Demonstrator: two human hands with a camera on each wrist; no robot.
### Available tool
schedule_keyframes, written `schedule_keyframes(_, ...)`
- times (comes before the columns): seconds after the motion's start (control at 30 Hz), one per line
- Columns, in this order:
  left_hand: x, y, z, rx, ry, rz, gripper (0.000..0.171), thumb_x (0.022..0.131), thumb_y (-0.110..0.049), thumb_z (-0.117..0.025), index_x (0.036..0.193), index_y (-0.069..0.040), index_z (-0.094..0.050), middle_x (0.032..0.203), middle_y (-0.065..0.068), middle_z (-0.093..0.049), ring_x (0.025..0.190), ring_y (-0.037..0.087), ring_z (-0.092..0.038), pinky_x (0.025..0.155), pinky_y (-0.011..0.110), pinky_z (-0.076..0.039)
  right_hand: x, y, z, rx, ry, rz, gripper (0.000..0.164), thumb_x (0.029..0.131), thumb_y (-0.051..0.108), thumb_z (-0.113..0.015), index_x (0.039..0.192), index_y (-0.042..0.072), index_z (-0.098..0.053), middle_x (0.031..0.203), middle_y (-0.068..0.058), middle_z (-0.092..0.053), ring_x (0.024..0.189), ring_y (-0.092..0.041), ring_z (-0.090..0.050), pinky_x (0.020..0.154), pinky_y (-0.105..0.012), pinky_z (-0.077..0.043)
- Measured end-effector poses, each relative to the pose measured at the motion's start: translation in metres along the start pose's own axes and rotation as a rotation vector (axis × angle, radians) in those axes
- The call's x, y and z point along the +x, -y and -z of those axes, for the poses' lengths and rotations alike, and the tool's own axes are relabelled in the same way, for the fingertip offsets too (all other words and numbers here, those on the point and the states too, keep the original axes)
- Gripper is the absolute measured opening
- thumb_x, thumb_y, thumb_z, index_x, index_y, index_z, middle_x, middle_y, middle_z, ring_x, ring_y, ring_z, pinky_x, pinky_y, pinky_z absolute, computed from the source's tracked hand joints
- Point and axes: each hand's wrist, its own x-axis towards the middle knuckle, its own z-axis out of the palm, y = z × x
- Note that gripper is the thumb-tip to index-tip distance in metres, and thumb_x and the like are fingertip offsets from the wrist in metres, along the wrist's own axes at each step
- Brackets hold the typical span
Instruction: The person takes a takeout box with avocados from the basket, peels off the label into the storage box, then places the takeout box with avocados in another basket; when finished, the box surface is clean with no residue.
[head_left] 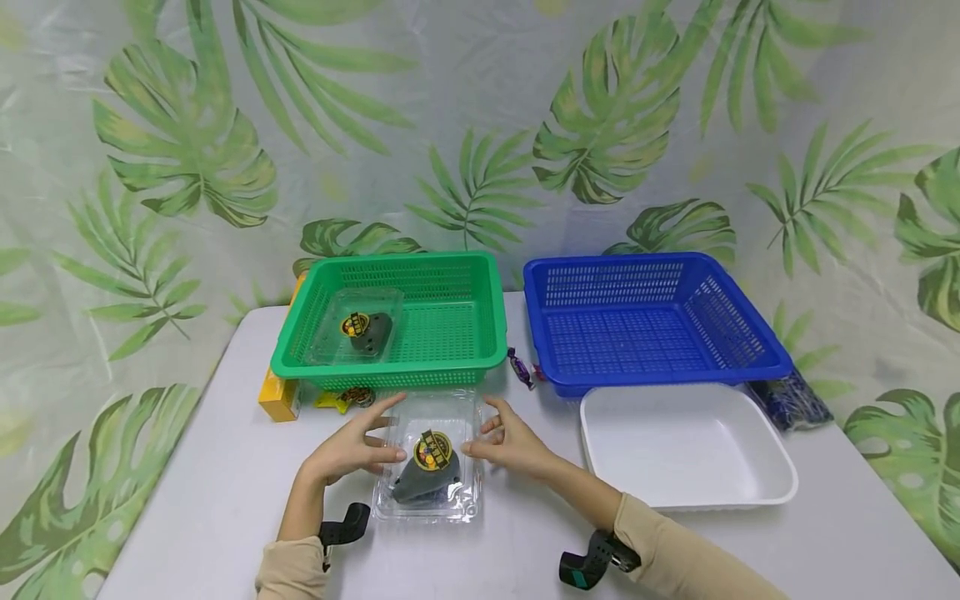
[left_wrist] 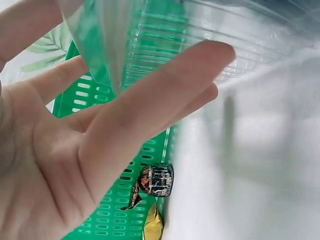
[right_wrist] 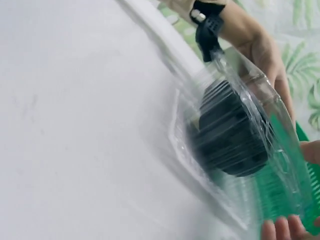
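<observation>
A clear plastic clamshell box (head_left: 470,492) is between the two hands at the front of the white table. Through its lid shows a dark, roughly triangular object (head_left: 426,482), under a round black-and-gold sticker (head_left: 432,451). My left hand (head_left: 351,446) grips the box by its left side, thumb on the lid. On the opposite side my right hand (head_left: 517,440) holds it the same way. The left wrist view shows fingers (left_wrist: 165,90) against the clear plastic. In the right wrist view the box (right_wrist: 250,95) looks tilted and blurred, with fingertips (right_wrist: 283,227) near its edge.
Behind the box stands a green basket (head_left: 491,333) holding a similar clear box (head_left: 322,342). A blue basket (head_left: 765,354) and a white tray (head_left: 783,479) stand right. Wrapped candies (head_left: 521,368) and an orange carton (head_left: 279,400) lie beside the green basket; a dark packet (head_left: 795,400) lies far right.
</observation>
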Motion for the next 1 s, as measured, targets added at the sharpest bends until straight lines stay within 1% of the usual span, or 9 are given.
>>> schedule_keyframes(0.07, 0.0, -0.001, -0.001, -0.013, 0.001, 0.002, 0.086, 0.085, -0.009, -0.07, 0.152, -0.008, -0.014, 0.142, 0.043, -0.014, 0.113, 0.056, -0.046, 0.068, 0.043, -0.057, 0.0, 0.005, 0.0, -0.193, -0.082, 0.126, 0.082, 0.076, 0.022, -0.077, 0.141, -0.004, -0.034, 0.109, -0.018, -0.052, 0.093, -0.027, -0.054, 0.078, -0.04, -0.051)
schedule_keyframes(0.13, -0.001, -0.001, -0.001, -0.02, 0.001, 0.005, 0.086, 0.086, -0.009, -0.069, 0.152, -0.008, -0.014, 0.143, 0.043, -0.012, 0.114, 0.057, -0.044, 0.068, 0.044, -0.057, 0.001, 0.011, -0.001, -0.361, -0.147, 0.26, 0.072, 0.076, 0.024, -0.077, 0.135, -0.003, -0.045, 0.113, -0.017, -0.052, 0.101, -0.03, -0.05, 0.083, -0.044, -0.048)
schedule_keyframes(0.23, -0.001, 0.0, -0.001, -0.031, -0.006, 0.01, 0.085, 0.086, -0.008, -0.069, 0.151, -0.008, -0.015, 0.143, 0.044, -0.012, 0.114, 0.058, -0.044, 0.068, 0.044, -0.057, 0.006, 0.018, -0.004, -0.526, -0.186, 0.418, 0.053, 0.078, 0.025, -0.076, 0.121, 0.0, -0.06, 0.113, -0.014, -0.055, 0.106, -0.03, -0.047, 0.089, -0.047, -0.042)
schedule_keyframes(0.3, -0.001, 0.002, -0.001, -0.035, -0.01, 0.016, 0.085, 0.086, -0.009, -0.069, 0.151, -0.009, -0.016, 0.143, 0.044, -0.012, 0.115, 0.058, -0.043, 0.068, 0.044, -0.057, 0.009, 0.023, -0.009, -0.6, -0.177, 0.47, 0.044, 0.08, 0.026, -0.075, 0.114, 0.001, -0.065, 0.111, -0.011, -0.057, 0.105, -0.027, -0.046, 0.089, -0.046, -0.039)
schedule_keyframes(0.4, -0.001, 0.004, -0.001, -0.04, -0.014, 0.026, 0.085, 0.085, -0.011, -0.071, 0.151, -0.01, -0.017, 0.143, 0.043, -0.013, 0.116, 0.059, -0.042, 0.069, 0.045, -0.057, 0.014, 0.028, -0.018, -0.697, -0.127, 0.501, 0.041, 0.082, 0.031, -0.073, 0.112, 0.003, -0.068, 0.109, -0.009, -0.06, 0.103, -0.026, -0.045, 0.086, -0.046, -0.036)
schedule_keyframes(0.5, 0.0, 0.004, -0.002, -0.044, -0.016, 0.03, 0.086, 0.085, -0.012, -0.071, 0.151, -0.01, -0.017, 0.142, 0.043, -0.015, 0.116, 0.057, -0.043, 0.069, 0.045, -0.057, 0.016, 0.033, -0.026, -0.791, -0.084, 0.499, 0.043, 0.084, 0.037, -0.07, 0.113, 0.004, -0.069, 0.107, -0.007, -0.061, 0.101, -0.024, -0.045, 0.085, -0.045, -0.036)
schedule_keyframes(0.7, 0.0, 0.003, -0.002, -0.039, -0.013, 0.019, 0.085, 0.086, -0.012, -0.07, 0.151, -0.009, -0.015, 0.142, 0.044, -0.015, 0.115, 0.056, -0.046, 0.068, 0.045, -0.057, 0.017, 0.037, -0.036, -0.931, -0.059, 0.497, 0.041, 0.085, 0.041, -0.068, 0.109, 0.008, -0.071, 0.103, -0.003, -0.06, 0.094, -0.019, -0.045, 0.083, -0.04, -0.036)
schedule_keyframes(0.8, 0.0, 0.002, -0.002, -0.036, -0.013, 0.019, 0.085, 0.086, -0.011, -0.069, 0.151, -0.009, -0.015, 0.142, 0.044, -0.015, 0.115, 0.056, -0.045, 0.069, 0.046, -0.056, 0.016, 0.036, -0.039, -0.951, -0.051, 0.5, 0.036, 0.085, 0.039, -0.068, 0.106, 0.01, -0.073, 0.101, -0.001, -0.06, 0.094, -0.018, -0.045, 0.082, -0.038, -0.035)
schedule_keyframes(1.0, -0.001, 0.001, -0.002, -0.029, -0.022, 0.026, 0.085, 0.086, -0.011, -0.069, 0.152, -0.009, -0.015, 0.142, 0.044, -0.015, 0.117, 0.058, -0.042, 0.069, 0.046, -0.056, 0.013, 0.038, -0.042, -0.929, -0.038, 0.5, 0.028, 0.085, 0.035, -0.069, 0.101, 0.013, -0.074, 0.098, 0.0, -0.06, 0.095, -0.018, -0.047, 0.077, -0.031, -0.031)
